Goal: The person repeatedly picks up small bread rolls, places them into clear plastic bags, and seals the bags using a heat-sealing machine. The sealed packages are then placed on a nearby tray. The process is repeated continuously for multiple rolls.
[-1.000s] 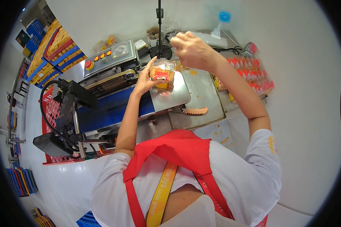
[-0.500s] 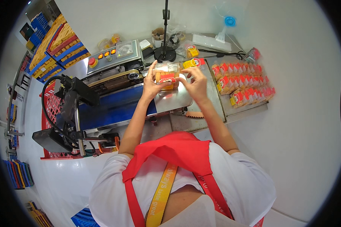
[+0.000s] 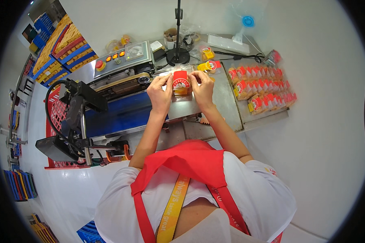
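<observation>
A person in a white shirt and red apron pinches a small clear plastic packet (image 3: 181,84) with a red round-labelled header between both hands above a brushed steel table (image 3: 223,101). The left hand (image 3: 160,94) is closed on the packet's left edge and the right hand (image 3: 202,90) on its right edge, thumbs and fingertips meeting along the glossy red top.

Just left of the left hand runs a band sealer (image 3: 123,71), a grey metal box with orange buttons and a dial, above a smooth blue conveyor belt (image 3: 117,115). To the right of the right hand, rows of finished packets (image 3: 261,87), shiny and red-topped, lie flat on the table. Beyond the hands stands a black pole on a round base (image 3: 177,54).

Half a second ago the hands held the packet at much the same spot; a second ago the right hand was raised well above the packet, which only the left hand held.
</observation>
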Available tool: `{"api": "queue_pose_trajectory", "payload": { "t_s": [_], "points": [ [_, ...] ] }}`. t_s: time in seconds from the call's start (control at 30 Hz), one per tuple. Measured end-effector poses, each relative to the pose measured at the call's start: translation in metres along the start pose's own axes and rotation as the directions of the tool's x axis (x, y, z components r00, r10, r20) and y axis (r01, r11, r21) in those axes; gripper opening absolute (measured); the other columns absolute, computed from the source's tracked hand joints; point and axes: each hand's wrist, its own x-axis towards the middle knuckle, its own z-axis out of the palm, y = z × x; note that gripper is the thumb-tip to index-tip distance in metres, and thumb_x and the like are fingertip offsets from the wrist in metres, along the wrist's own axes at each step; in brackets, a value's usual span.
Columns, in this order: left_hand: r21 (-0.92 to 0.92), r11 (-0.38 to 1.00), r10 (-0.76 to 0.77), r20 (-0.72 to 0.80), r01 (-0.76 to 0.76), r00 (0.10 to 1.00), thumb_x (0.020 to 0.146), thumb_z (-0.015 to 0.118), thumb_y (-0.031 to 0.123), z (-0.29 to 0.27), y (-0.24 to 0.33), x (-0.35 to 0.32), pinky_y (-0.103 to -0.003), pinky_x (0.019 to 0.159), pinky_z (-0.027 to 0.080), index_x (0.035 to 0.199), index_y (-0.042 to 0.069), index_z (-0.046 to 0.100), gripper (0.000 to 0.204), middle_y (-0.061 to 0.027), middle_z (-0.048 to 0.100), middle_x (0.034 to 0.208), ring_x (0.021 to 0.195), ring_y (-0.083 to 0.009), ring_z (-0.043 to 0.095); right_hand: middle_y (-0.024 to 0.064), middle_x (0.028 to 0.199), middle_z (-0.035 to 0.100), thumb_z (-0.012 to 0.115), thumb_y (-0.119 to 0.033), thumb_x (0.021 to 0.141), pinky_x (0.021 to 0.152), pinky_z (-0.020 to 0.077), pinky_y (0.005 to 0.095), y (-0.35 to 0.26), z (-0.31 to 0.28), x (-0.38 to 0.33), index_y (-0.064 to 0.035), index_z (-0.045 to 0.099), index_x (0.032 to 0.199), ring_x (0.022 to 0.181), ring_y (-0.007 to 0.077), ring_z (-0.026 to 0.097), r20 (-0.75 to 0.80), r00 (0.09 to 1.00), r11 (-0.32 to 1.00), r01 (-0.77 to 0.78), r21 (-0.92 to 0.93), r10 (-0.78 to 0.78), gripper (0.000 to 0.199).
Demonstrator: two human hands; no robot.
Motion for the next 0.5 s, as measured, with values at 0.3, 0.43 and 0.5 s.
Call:
{"api": "queue_pose_trajectory", "payload": {
  "t_s": [0.3, 0.43, 0.5],
  "points": [
    [-0.295, 0.77, -0.433, 0.408, 0.565, 0.804, 0.083, 0.07, 0.01, -0.012, -0.027, 0.013, -0.025, 0.079, 0.047, 0.093, 0.0, 0.071, 0.014, -0.0061, 0.067, 0.093, 0.087, -0.0098, 0.06, 0.0083, 0.085, 0.059, 0.065, -0.01, 0.083, 0.069, 0.0451, 0.0295, 0.011, -0.012, 0.008, -0.0014, 0.064, 0.083, 0.081, 0.0171, 0.057, 0.128, 0.992, 0.997, -0.029, 0.075, 0.019, 0.008],
    [-0.485, 0.644, -0.277, 0.572, 0.591, 0.772, 0.081, 0.07, 0.007, -0.013, -0.037, 0.025, -0.03, 0.093, 0.042, 0.092, 0.001, 0.072, 0.013, -0.0115, 0.063, 0.11, 0.107, -0.0144, 0.054, 0.0085, 0.1, 0.06, 0.066, -0.012, 0.083, 0.08, 0.0449, 0.0303, 0.034, -0.022, 0.017, -0.0012, 0.066, 0.086, 0.094, 0.0159, 0.055, 0.317, 0.947, 0.916, -0.169, 0.364, 0.049, 0.011],
    [-0.545, 0.613, -0.19, 0.601, 0.572, 0.777, 0.079, 0.07, 0.003, -0.01, -0.045, 0.03, -0.03, 0.093, 0.042, 0.091, 0.001, 0.072, 0.012, -0.0115, 0.065, 0.107, 0.104, -0.0154, 0.057, 0.006, 0.105, 0.062, 0.064, -0.008, 0.087, 0.086, 0.0447, 0.0275, 0.034, -0.027, 0.025, 0.0002, 0.067, 0.089, 0.095, 0.012, 0.056, 0.452, 0.888, 0.787, -0.336, 0.517, 0.082, 0.009]
  ]
}}
